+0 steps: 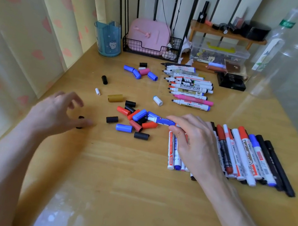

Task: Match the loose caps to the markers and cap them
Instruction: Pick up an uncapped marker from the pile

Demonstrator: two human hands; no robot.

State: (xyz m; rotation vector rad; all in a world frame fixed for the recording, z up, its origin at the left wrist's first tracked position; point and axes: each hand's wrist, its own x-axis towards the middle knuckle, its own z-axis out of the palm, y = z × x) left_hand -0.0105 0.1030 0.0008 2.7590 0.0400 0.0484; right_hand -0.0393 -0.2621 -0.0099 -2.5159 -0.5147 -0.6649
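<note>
My right hand [194, 140] grips an uncapped blue marker [162, 121], its tip pointing left toward a pile of loose red, blue and black caps [135, 120]. My left hand [58, 113] hovers blurred over the table, fingers loosely curled, with a small black cap [81, 117] beside its fingertips; whether it touches the cap is unclear. A row of capped markers [246, 156] lies under and right of my right hand. Uncapped markers [190, 86] are stacked farther back. More caps [141, 71] lie behind the pile, among them a gold one [115, 98] and a white one [157, 100].
A blue pen holder [108, 39] stands at the back left, next to a black wire basket [151, 47] with a pink case. A clear storage box [218, 52] sits under a small wooden shelf [227, 34]. A clear bottle [273, 55] rises at the right.
</note>
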